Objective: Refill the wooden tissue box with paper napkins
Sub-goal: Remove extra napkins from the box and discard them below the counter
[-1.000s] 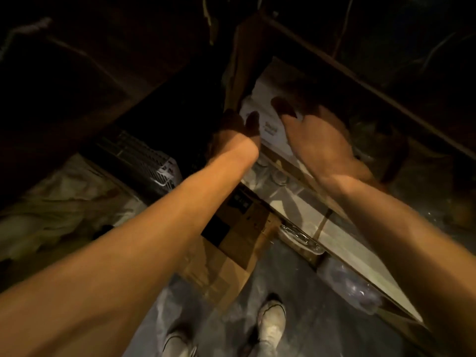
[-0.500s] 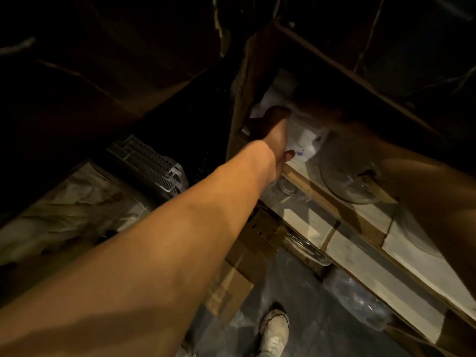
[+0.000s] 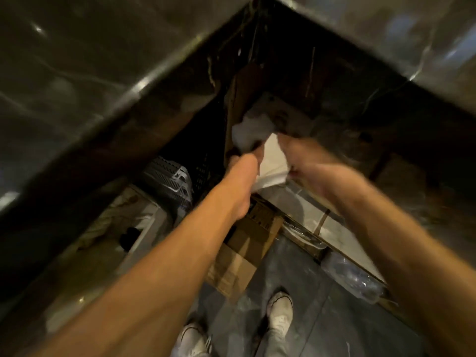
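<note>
Head view: under the dark bench [image 3: 103, 73], a white stack of napkins [image 3: 273, 161] is held up between both hands. The left hand [image 3: 244, 163] grips its left edge with curled fingers; the right hand [image 3: 311, 168] (badly blurred) clasps the right edge, thumb on top. Crumpled white wrapping [image 3: 251, 130] sits just behind. Below, a cardboard box [image 3: 242, 253] lies on the floor [image 3: 322, 318] near two shoes [image 3: 280, 310].
</note>
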Demonstrator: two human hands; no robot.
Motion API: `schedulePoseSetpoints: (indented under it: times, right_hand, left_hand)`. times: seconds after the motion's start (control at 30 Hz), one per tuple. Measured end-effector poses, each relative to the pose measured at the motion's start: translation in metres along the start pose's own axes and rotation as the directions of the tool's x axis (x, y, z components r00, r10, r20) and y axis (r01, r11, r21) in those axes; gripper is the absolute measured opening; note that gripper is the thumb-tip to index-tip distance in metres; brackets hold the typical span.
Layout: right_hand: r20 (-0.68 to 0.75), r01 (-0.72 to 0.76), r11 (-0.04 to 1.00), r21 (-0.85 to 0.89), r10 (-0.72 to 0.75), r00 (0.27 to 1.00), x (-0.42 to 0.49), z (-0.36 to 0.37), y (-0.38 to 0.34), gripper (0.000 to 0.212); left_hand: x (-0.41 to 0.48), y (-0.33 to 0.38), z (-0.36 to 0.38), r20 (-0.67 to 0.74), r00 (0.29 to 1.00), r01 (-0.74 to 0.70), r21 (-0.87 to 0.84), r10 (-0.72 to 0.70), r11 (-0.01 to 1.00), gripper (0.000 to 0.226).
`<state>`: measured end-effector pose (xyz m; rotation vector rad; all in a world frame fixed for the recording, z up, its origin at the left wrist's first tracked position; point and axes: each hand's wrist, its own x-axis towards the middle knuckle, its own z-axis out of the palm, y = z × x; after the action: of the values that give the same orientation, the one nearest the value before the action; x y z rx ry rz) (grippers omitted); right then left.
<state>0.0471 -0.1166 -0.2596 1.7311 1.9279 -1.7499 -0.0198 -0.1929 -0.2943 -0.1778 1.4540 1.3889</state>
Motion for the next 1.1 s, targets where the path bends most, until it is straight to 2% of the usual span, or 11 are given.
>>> schedulePoseSetpoints:
  times: [0.07,0.13,0.2,0.3,0.47,0.6,0.67,0.73,0.8,0.97,1.1]
  right_hand:
    - [0.046,-0.016,0.993,0.121,0.011,0.999,-0.032,0.014,0.009,0.052]
    - [0.078,-0.035,0.959,0.280,0.014,0.997,-0.073,0.027,0.015,0.046]
    - [0.127,-0.093,0.915,0.393,0.046,0.991,-0.115,0.031,0.016,0.037]
    - [0.167,-0.159,0.880,0.447,0.092,0.982,-0.178,0.019,0.003,0.025]
    - [0.133,-0.105,0.844,0.525,0.040,0.990,-0.268,-0.028,-0.028,0.040]
    - [0.085,-0.054,0.814,0.578,0.005,0.996,-0.324,-0.077,-0.047,0.074]
    - [0.084,-0.010,0.838,0.545,-0.042,0.996,-0.350,-0.100,-0.053,0.073]
    - [0.158,-0.017,0.877,0.479,-0.067,0.985,-0.369,-0.117,-0.056,0.064]
    - [0.179,0.000,0.880,0.476,-0.096,0.979,-0.384,-0.132,-0.057,0.054]
    - [-0.035,0.061,0.761,0.646,-0.050,0.998,-0.393,-0.165,-0.057,0.038]
    - [-0.102,0.097,0.721,0.686,-0.037,0.994,-0.380,-0.186,-0.052,0.036]
  left_hand:
    - [-0.024,-0.008,-0.014,-0.036,0.999,-0.004,-0.057,0.002,0.998,0.042]
    - [-0.058,-0.011,-0.029,-0.060,0.998,0.018,-0.069,-0.022,0.997,0.045]
    - [-0.094,-0.009,-0.040,-0.063,0.996,0.058,-0.026,-0.059,0.998,0.050]
    - [-0.161,0.010,-0.046,-0.041,0.993,0.116,0.116,-0.112,0.986,0.053]
    - [-0.265,0.060,-0.040,0.177,0.976,0.070,0.279,-0.123,0.958,0.054]
    - [-0.321,0.102,-0.035,0.428,0.888,-0.085,0.514,-0.169,0.854,0.054]
    - [-0.341,0.118,-0.030,0.529,0.821,-0.173,0.587,-0.213,0.791,0.055]
    - [-0.351,0.128,-0.024,0.585,0.771,-0.239,0.633,-0.253,0.736,0.056]
    - [-0.360,0.139,-0.015,0.615,0.746,-0.283,0.638,-0.254,0.716,0.054]
    - [-0.359,0.153,0.015,0.600,0.792,-0.188,0.417,-0.113,0.889,0.065]
    - [-0.357,0.147,0.057,0.570,0.814,-0.173,0.417,-0.109,0.892,0.076]
